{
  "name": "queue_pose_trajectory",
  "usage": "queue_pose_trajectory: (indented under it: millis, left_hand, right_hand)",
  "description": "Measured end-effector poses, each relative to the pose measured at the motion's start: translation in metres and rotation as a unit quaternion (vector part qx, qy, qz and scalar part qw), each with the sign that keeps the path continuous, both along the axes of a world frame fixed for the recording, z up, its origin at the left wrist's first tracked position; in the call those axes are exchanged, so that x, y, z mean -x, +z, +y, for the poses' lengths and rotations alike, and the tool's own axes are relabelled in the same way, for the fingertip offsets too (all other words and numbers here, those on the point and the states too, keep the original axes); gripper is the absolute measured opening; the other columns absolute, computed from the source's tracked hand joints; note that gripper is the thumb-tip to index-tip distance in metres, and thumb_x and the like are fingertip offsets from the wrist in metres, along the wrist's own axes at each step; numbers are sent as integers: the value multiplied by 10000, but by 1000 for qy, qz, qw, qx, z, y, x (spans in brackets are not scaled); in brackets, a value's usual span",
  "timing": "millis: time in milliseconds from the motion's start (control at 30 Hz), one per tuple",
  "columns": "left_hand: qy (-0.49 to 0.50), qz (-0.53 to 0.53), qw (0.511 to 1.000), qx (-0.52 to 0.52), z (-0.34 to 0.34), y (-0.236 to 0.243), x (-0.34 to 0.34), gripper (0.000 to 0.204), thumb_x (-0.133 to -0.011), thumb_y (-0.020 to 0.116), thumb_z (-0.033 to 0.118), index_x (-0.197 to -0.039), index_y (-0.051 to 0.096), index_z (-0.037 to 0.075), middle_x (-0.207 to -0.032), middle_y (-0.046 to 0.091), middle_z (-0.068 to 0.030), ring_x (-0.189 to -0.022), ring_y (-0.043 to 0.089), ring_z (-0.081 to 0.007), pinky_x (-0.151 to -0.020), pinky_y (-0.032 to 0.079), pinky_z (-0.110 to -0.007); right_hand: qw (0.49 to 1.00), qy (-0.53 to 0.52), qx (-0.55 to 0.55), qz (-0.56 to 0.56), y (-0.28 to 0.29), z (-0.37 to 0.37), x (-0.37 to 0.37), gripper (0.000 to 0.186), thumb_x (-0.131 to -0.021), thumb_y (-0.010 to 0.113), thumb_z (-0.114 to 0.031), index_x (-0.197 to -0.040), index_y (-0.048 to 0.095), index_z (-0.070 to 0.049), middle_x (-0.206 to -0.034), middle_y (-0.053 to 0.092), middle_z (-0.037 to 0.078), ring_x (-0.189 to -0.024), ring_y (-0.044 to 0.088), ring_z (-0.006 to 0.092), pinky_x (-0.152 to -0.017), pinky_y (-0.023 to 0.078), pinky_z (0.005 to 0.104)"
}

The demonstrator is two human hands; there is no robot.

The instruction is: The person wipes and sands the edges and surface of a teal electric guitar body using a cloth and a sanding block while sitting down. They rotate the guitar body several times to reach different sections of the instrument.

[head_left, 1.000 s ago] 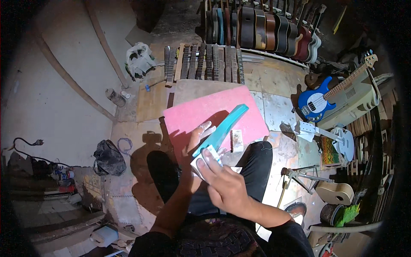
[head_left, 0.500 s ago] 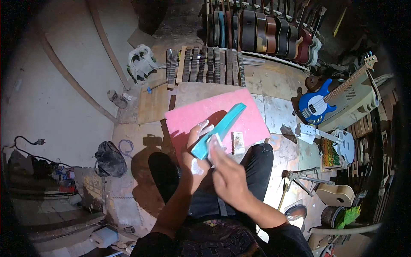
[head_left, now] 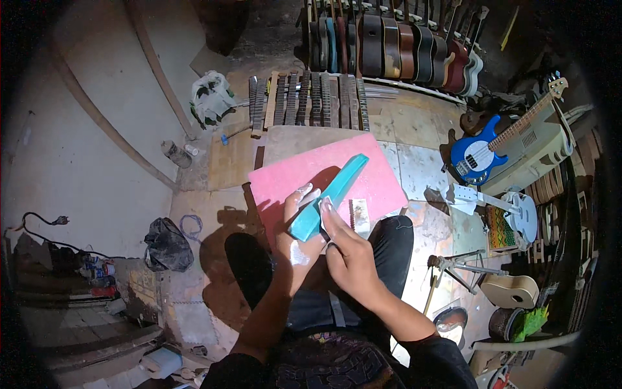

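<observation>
A long, tapering turquoise piece (head_left: 337, 188) with a wider near end is held up over my lap, tilted away to the right. My left hand (head_left: 297, 241) grips its near end from below, with white dust on the fingers and wrist. My right hand (head_left: 350, 256) presses its fingertips against the right side of the piece, near the wide end. A small pale pad (head_left: 326, 203), perhaps folded sandpaper, shows partly under those fingers; most of it is hidden. Beyond the hands lies a pink board (head_left: 285, 170). A whitish rectangular plate (head_left: 359, 214) with a toothed edge rests at its near side.
A row of guitar necks (head_left: 304, 100) lies beyond the board, with hanging guitars (head_left: 405, 48) behind. At right are a blue bass (head_left: 476, 155), a pale blue guitar body (head_left: 520, 220) and a metal stand (head_left: 453, 266). A black bag (head_left: 167, 245) sits at left.
My right hand has shifted slightly along the turquoise piece, its fingers now more bent and the pale pad less visible. My left hand keeps its grip.
</observation>
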State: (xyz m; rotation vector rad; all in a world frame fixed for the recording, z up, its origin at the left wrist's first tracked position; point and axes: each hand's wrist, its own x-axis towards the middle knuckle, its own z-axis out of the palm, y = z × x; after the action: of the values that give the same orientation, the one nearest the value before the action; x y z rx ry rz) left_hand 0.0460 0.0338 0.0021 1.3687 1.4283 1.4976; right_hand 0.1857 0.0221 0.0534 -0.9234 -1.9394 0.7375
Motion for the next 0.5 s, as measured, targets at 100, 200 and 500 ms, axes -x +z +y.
queue_pose_trajectory:
  millis: [100, 200, 500]
  left_hand:
    - [-44, -141, 988, 44, -4, -1, 2, 529, -1011, 671, 90, -1499, 468, 90, -1338, 650, -131, -1168, 654, -210, -933, 596, -344]
    - [-48, -202, 973, 95, -6, 4, -2, 545, -980, 694, 55, -1482, 484, 84, -1288, 687, -141, -1162, 680, -221, -917, 586, -344]
    - [-71, 37, 997, -13, -12, 11, -6, 536, -926, 725, 98, -1426, 539, 54, -1221, 727, -213, -1119, 744, -394, -901, 594, -414]
  right_hand:
    - [999, 34, -17, 18, 20, -15, 1, 635, -837, 570, 82, -1467, 594, 17, -1491, 569, 301, -1166, 709, 438, -992, 577, 453]
    - [999, 32, -19, -17, 17, -9, -9, 600, -840, 589, 72, -1432, 636, -8, -1441, 621, 281, -1110, 730, 432, -960, 592, 447]
    - [994, 21, -86, -64, 26, -9, -20, 601, -776, 711, 40, -1369, 706, -57, -1392, 684, 215, -764, 698, 288, -740, 593, 360]
